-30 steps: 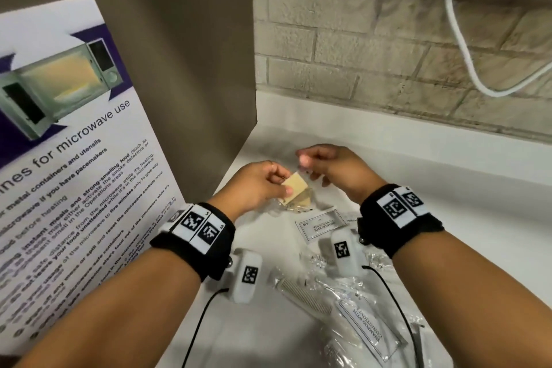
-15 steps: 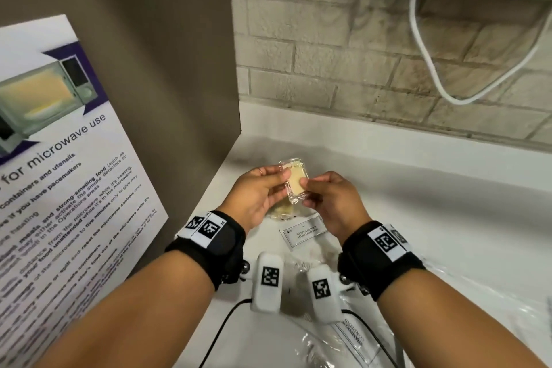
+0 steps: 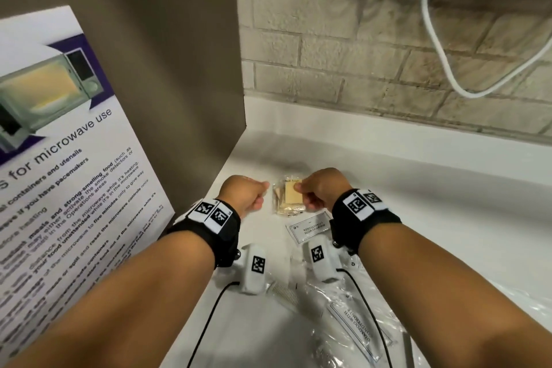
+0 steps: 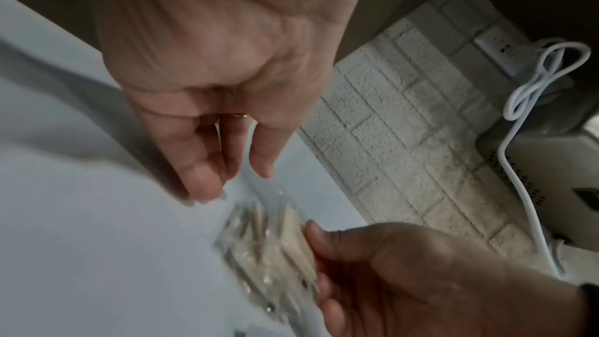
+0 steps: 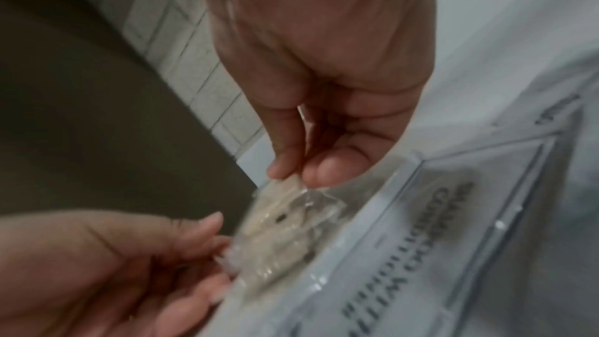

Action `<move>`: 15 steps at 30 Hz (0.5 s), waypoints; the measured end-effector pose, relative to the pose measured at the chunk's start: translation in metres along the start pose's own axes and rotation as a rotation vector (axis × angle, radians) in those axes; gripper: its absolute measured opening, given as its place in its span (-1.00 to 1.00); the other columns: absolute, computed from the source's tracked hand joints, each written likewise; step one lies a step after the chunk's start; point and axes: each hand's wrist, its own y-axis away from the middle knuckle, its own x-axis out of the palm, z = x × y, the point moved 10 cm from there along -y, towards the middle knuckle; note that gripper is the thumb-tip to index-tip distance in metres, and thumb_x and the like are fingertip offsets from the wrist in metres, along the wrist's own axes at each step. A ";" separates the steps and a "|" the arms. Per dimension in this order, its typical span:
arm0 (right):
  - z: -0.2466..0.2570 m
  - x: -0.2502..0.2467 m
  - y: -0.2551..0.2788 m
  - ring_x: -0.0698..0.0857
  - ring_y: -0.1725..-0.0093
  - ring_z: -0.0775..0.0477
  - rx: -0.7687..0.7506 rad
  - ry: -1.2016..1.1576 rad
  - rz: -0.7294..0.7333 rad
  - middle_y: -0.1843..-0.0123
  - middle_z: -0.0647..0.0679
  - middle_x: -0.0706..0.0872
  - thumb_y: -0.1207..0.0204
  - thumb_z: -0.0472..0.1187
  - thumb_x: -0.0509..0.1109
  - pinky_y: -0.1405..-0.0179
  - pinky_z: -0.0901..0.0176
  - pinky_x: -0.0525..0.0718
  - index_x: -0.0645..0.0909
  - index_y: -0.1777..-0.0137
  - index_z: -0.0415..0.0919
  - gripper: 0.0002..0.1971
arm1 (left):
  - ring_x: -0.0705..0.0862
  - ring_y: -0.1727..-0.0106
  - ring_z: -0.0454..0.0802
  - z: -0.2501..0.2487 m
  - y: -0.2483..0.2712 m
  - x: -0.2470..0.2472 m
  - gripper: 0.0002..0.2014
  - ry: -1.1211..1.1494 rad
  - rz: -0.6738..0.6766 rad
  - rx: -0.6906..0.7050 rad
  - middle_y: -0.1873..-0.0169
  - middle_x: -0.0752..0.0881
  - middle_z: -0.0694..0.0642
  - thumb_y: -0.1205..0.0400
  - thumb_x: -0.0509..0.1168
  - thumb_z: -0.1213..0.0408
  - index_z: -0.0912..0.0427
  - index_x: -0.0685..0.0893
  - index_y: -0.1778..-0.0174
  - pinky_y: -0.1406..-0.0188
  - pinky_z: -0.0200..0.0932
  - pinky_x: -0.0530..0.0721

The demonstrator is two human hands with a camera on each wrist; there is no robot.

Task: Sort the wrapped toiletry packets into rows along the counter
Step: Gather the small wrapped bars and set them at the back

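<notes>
From the head view, the right hand (image 3: 318, 188) pinches the top edge of a small clear soap packet (image 3: 289, 198) at the far left corner of the tabletop (image 3: 448, 218), close to the brown side panel (image 3: 179, 69). My guess is that it is being set on or squared up with a matching packet beneath, starting a row at the back edge. The left hand (image 3: 245, 196) sits just beside the packet, fingers curled, apparently holding nothing. A shampoo sachet (image 3: 309, 227) lies just nearer, partly hidden by the right wrist strap. Along the near edge lies a pile of clear wrapped packets (image 3: 352, 323), including what looks like a comb, still unsorted and crossed by the forearms and cables. How many packets make up the stack I cannot tell.

The left wrist view shows the left hand (image 4: 223, 101) with fingers loosely curled and apart from the packet (image 4: 275, 247), gripping nothing; its thumb is out of sight. The right hand's fingers (image 4: 324, 237) meet the packet's edge. The picture is smeared, so the packet's contents are hard to make out.

The right wrist view confirms the pinch: thumb and forefinger of the right hand (image 5: 324, 112) close on the packet (image 5: 285, 219) by its edge. The left hand (image 5: 123, 260) lies against its other side; whether it touches is unclear. The sachet (image 5: 437, 253) lies beside it, its lettering blurred.
</notes>
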 end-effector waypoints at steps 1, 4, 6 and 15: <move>-0.002 0.004 -0.005 0.56 0.59 -0.11 0.023 0.074 0.004 0.49 -0.21 0.56 -0.55 -0.28 0.45 0.42 0.06 0.70 0.51 0.34 -0.36 -0.72 | 0.48 0.51 -0.02 0.005 -0.001 0.001 -0.91 -0.019 0.009 -0.014 0.34 0.62 0.26 -0.56 0.41 0.48 0.39 0.62 0.12 0.58 -0.28 0.52; 0.001 -0.008 -0.013 0.68 0.38 -0.12 -0.038 0.217 -0.096 0.38 -0.14 0.66 -0.48 -0.11 0.50 0.31 0.10 0.75 0.55 0.36 -0.20 -0.72 | 0.48 0.53 0.01 0.009 -0.002 0.007 -0.89 -0.054 0.018 -0.017 0.31 0.58 0.31 -0.51 0.45 0.49 0.42 0.66 0.14 0.52 -0.24 0.49; 0.001 -0.017 -0.013 0.68 0.37 -0.10 -0.045 0.156 -0.128 0.31 -0.12 0.69 -0.44 -0.10 0.52 0.35 0.15 0.72 0.58 0.31 -0.16 -0.78 | 0.49 0.53 0.00 0.009 -0.003 0.010 -0.88 -0.077 0.023 -0.020 0.37 0.58 0.28 -0.53 0.44 0.46 0.46 0.68 0.15 0.54 -0.23 0.49; -0.002 0.021 -0.018 0.68 0.21 -0.24 0.080 0.305 0.028 0.27 -0.26 0.67 -0.49 -0.10 0.51 -0.24 -0.26 0.68 0.53 0.31 -0.32 -0.67 | 0.49 0.56 0.02 0.004 -0.007 0.031 -0.74 -0.175 0.039 -0.046 0.52 0.55 0.20 -0.59 0.40 0.41 0.33 0.58 0.42 0.47 -0.17 0.60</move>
